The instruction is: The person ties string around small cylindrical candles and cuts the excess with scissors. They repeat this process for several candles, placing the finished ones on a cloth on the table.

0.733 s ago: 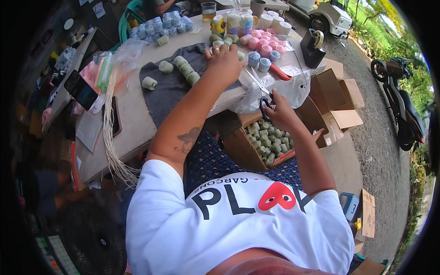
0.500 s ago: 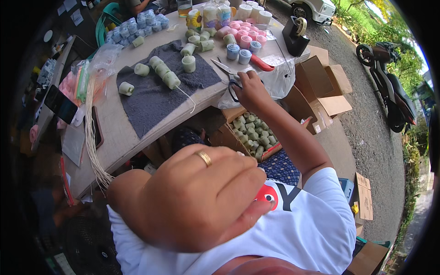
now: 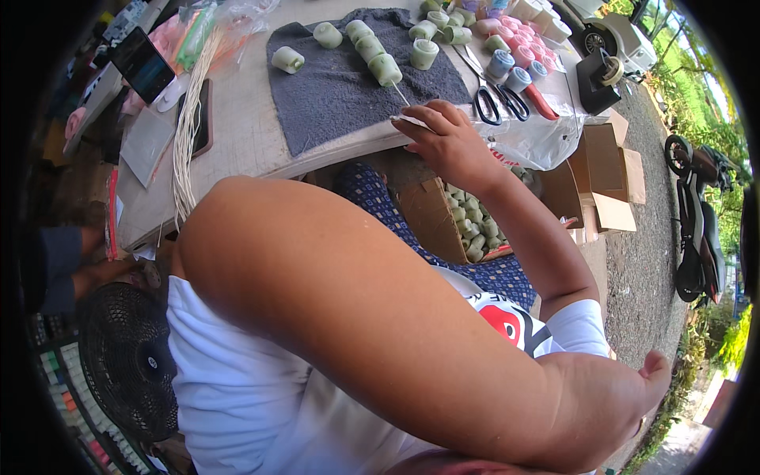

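On a dark grey towel (image 3: 317,119) lies a row of three pale green votive-like candles (image 3: 369,49), a white wick (image 3: 400,94) running from the nearest one. My right hand (image 3: 457,150), at the table's front edge, has its fingers closed at the end of that wick. Just right of it lie scissors (image 3: 489,93) with dark handles, untouched. My left arm crosses the view in front of my chest. My left hand (image 3: 654,380) shows only partly at the lower right, most of its fingers hidden. Single green candles (image 3: 424,54) stand or lie around the row.
Pink candles (image 3: 524,38) and blue candles (image 3: 518,80) stand at the back right beside a black tape dispenser (image 3: 600,83). Loose wicks (image 3: 190,119) hang over the table's left edge. Below, a cardboard box (image 3: 431,222) holds many green candles. A black fan (image 3: 131,360) stands at lower left.
My right hand has left the scissors and moved to the wick, which now runs straight to its fingers. My left hand has swung across to the far lower right. The view has shifted.
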Tool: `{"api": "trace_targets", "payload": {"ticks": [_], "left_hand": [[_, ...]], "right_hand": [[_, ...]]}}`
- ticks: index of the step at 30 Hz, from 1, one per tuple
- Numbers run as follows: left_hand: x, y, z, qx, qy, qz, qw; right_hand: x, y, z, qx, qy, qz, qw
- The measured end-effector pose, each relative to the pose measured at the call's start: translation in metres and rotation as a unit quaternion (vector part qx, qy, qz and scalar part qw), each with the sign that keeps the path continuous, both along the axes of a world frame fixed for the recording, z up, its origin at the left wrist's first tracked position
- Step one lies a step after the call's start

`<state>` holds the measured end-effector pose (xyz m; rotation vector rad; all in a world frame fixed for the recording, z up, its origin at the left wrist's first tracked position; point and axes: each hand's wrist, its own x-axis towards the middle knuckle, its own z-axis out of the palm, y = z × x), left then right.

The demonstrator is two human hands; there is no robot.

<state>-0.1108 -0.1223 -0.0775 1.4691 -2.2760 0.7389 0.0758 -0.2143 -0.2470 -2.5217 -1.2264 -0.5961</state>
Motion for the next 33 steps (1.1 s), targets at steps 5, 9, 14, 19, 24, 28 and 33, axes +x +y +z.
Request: {"api": "trace_targets", "payload": {"ticks": [5, 9, 14, 19, 24, 28, 33], "left_hand": [[0.088, 0.027, -0.035, -0.024, 0.182, 0.012, 0.983], [0.167, 0.084, -0.082, -0.228, 0.397, 0.26, 0.851], [0.195, 0.094, -0.147, -0.14, 0.515, 0.325, 0.78], [0.18, 0.077, -0.16, -0.212, 0.648, 0.207, 0.702], [0.167, 0.067, -0.159, -0.201, 0.532, 0.29, 0.769], [0.166, 0.061, -0.163, -0.245, 0.531, 0.303, 0.752], [0.17, 0.049, -0.18, -0.318, 0.608, 0.203, 0.699]], "right_hand": [[0.014, 0.006, 0.002, 0.068, 0.006, 0.062, 0.996], [-0.003, 0.0, 0.005, 0.236, 0.013, 0.008, 0.972], [-0.036, -0.002, 0.021, 0.32, 0.183, -0.027, 0.929], [-0.046, -0.007, 0.019, 0.34, 0.257, -0.111, 0.898], [-0.049, -0.008, 0.023, 0.257, 0.218, -0.14, 0.931], [-0.052, -0.006, 0.024, 0.318, 0.239, -0.116, 0.91], [-0.05, -0.006, 0.014, 0.486, 0.36, -0.113, 0.789]]}}
